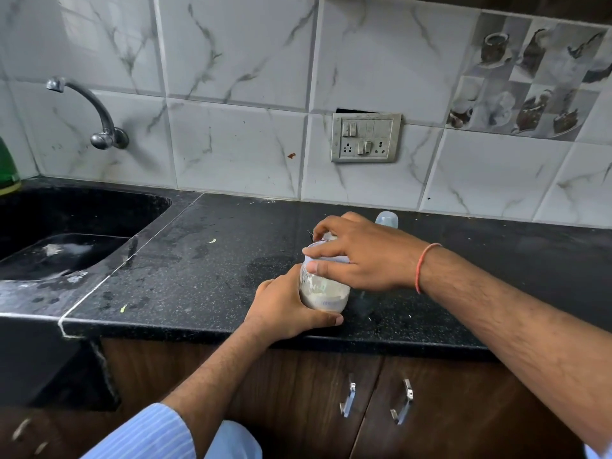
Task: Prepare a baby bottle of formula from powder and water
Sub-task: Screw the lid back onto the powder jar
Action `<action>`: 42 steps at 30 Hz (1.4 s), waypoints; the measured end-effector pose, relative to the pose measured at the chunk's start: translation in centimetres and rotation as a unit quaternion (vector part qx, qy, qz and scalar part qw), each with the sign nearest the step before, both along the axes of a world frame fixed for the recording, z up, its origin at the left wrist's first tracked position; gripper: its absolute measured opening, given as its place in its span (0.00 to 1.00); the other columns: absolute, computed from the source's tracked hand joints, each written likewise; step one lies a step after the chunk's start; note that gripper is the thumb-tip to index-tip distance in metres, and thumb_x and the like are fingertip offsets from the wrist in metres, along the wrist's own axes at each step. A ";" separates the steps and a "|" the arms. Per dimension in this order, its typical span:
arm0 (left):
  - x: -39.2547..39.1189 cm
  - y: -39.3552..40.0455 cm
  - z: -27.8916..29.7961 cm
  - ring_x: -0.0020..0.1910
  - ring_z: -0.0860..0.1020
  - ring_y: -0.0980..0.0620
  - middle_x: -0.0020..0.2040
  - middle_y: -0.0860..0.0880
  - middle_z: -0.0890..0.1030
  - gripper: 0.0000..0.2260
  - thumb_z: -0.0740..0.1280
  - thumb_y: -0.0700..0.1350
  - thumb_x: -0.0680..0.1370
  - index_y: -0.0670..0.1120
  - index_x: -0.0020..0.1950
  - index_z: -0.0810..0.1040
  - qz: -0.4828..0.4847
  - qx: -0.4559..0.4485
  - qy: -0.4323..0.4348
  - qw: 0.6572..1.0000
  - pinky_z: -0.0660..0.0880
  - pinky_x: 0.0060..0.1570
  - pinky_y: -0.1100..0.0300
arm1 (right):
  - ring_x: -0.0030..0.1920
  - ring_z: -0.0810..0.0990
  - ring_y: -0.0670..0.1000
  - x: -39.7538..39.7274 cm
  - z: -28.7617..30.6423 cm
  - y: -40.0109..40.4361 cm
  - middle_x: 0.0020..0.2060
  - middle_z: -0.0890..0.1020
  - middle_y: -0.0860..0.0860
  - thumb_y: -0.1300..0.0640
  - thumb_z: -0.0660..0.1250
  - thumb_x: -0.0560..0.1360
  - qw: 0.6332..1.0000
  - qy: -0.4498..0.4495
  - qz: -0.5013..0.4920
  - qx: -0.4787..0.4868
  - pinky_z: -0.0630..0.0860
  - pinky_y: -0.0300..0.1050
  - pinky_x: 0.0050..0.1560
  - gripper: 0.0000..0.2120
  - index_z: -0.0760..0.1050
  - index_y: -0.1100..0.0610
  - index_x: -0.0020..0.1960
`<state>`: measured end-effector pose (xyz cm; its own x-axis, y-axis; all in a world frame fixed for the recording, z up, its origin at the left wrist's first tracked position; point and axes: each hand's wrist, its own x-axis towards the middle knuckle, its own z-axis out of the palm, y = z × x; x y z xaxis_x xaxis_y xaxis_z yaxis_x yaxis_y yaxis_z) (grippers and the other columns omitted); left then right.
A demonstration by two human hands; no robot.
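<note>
My right hand [361, 256] sits on top of the small clear plastic baby bottle [324, 291], its fingers [326, 250] clenched around the pale lilac screw ring [326, 260]. My left hand [288, 309] wraps the bottle's milky lower body from the near side, thumb across the base. The bottle stands upright near the front edge of the black speckled stone desk [198, 270], its long axis vertical, so I judge that the twist turns about that axis. A clear domed cap [386, 220] waits behind my right hand.
</note>
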<state>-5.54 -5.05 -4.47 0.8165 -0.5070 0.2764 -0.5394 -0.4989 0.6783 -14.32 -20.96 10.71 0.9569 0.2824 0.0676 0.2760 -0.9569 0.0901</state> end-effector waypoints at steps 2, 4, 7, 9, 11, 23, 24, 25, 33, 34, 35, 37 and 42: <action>0.0 0.0 0.1 0.56 0.79 0.65 0.53 0.68 0.83 0.41 0.82 0.72 0.62 0.62 0.70 0.74 -0.004 0.002 -0.001 1.000 0.73 0.73 0.51 | 0.72 0.65 0.46 1.0 0.1 -0.1 0.70 0.71 0.38 0.25 0.45 0.77 1.000 0.001 -0.031 0.003 0.73 0.55 0.67 0.31 0.76 0.32 0.71; 0.1 0.0 0.1 0.58 0.81 0.63 0.54 0.66 0.84 0.42 0.79 0.75 0.60 0.62 0.70 0.75 -0.009 0.007 0.000 1.000 0.74 0.73 0.50 | 0.72 0.66 0.47 1.7 0.3 -0.5 0.69 0.72 0.39 0.25 0.44 0.77 0.999 0.001 -0.045 0.001 0.75 0.57 0.65 0.31 0.77 0.30 0.68; 0.2 0.0 -0.1 0.59 0.83 0.61 0.55 0.65 0.85 0.42 0.77 0.77 0.59 0.62 0.68 0.75 -0.009 0.011 -0.005 1.000 0.76 0.71 0.48 | 0.71 0.66 0.47 1.9 0.3 -1.4 0.69 0.73 0.38 0.25 0.42 0.78 0.999 0.008 -0.050 -0.008 0.76 0.59 0.64 0.30 0.76 0.29 0.67; 0.3 0.0 -0.1 0.59 0.83 0.61 0.55 0.65 0.85 0.42 0.77 0.77 0.59 0.62 0.69 0.75 -0.008 0.013 -0.008 1.000 0.76 0.71 0.48 | 0.71 0.67 0.48 1.9 -0.2 -2.0 0.70 0.73 0.38 0.24 0.42 0.78 0.999 0.019 -0.050 -0.008 0.73 0.56 0.67 0.30 0.74 0.28 0.70; 0.3 0.0 -0.1 0.58 0.83 0.61 0.54 0.65 0.85 0.42 0.79 0.76 0.60 0.62 0.70 0.75 -0.009 0.012 -0.007 1.000 0.75 0.71 0.48 | 0.73 0.70 0.49 1.9 -0.6 -2.3 0.73 0.73 0.40 0.23 0.47 0.76 0.999 0.029 -0.035 0.011 0.70 0.55 0.73 0.33 0.72 0.32 0.74; 0.4 -0.3 -0.3 0.56 0.84 0.60 0.53 0.63 0.86 0.39 0.80 0.75 0.58 0.62 0.64 0.76 0.007 -0.006 0.019 1.000 0.79 0.66 0.50 | 0.78 0.69 0.53 3.5 -1.7 -2.2 0.78 0.71 0.50 0.34 0.63 0.82 0.999 0.038 0.007 -0.022 0.70 0.57 0.74 0.34 0.64 0.47 0.83; 0.4 -0.2 -0.3 0.57 0.84 0.60 0.53 0.63 0.86 0.39 0.80 0.75 0.58 0.62 0.64 0.76 0.006 -0.007 0.022 1.000 0.79 0.66 0.50 | 0.78 0.69 0.53 3.4 -1.6 -1.9 0.78 0.71 0.50 0.34 0.63 0.81 0.999 0.037 0.005 -0.033 0.70 0.57 0.74 0.34 0.64 0.46 0.83; 0.4 -0.2 -0.3 0.57 0.84 0.60 0.53 0.64 0.86 0.39 0.80 0.75 0.58 0.62 0.64 0.76 0.005 -0.007 0.024 1.000 0.79 0.66 0.50 | 0.78 0.70 0.53 3.3 -1.4 -1.8 0.78 0.72 0.50 0.33 0.63 0.81 0.999 0.031 0.007 -0.040 0.71 0.56 0.74 0.34 0.65 0.46 0.82; 0.5 0.0 -0.4 0.57 0.84 0.60 0.54 0.63 0.86 0.40 0.81 0.74 0.57 0.62 0.65 0.76 0.003 -0.005 0.022 1.000 0.80 0.65 0.50 | 0.51 0.81 0.55 4.2 -1.6 -2.2 0.53 0.81 0.47 0.22 0.48 0.77 0.989 -0.045 0.079 -0.121 0.78 0.57 0.49 0.30 0.67 0.43 0.65; 0.4 0.0 -0.5 0.57 0.84 0.59 0.54 0.63 0.86 0.41 0.81 0.75 0.57 0.62 0.65 0.76 0.006 -0.007 0.020 1.000 0.81 0.64 0.50 | 0.47 0.81 0.57 4.5 -1.8 -1.9 0.49 0.81 0.48 0.24 0.47 0.78 0.987 -0.053 0.081 -0.130 0.78 0.57 0.46 0.29 0.66 0.45 0.63; 0.4 0.0 -0.6 0.57 0.84 0.59 0.54 0.63 0.86 0.41 0.81 0.75 0.56 0.62 0.65 0.77 0.008 -0.010 0.022 1.000 0.81 0.63 0.51 | 0.44 0.80 0.58 4.9 -2.0 -1.6 0.46 0.81 0.49 0.25 0.45 0.79 0.985 -0.064 0.079 -0.141 0.78 0.57 0.44 0.29 0.65 0.46 0.61; 0.5 0.1 -0.7 0.56 0.84 0.61 0.53 0.64 0.87 0.41 0.81 0.74 0.55 0.62 0.64 0.78 0.008 -0.025 0.044 0.999 0.82 0.62 0.52 | 0.41 0.80 0.59 5.2 -2.5 -1.1 0.44 0.81 0.50 0.25 0.40 0.78 0.981 -0.086 0.066 -0.160 0.78 0.55 0.41 0.31 0.65 0.48 0.59; 0.7 0.3 -0.5 0.56 0.84 0.62 0.53 0.64 0.87 0.41 0.81 0.74 0.54 0.61 0.63 0.78 0.000 -0.035 0.066 0.997 0.82 0.62 0.52 | 0.41 0.71 0.56 4.6 -3.1 -0.6 0.46 0.82 0.51 0.26 0.44 0.80 0.985 -0.113 -0.002 -0.130 0.70 0.51 0.40 0.30 0.68 0.48 0.60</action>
<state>-4.80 -4.75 -4.94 0.8481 -0.4904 0.2005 -0.4425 -0.4476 0.7771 -9.69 -21.58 7.60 0.9267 0.3148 0.2050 0.2175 -0.8945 0.3905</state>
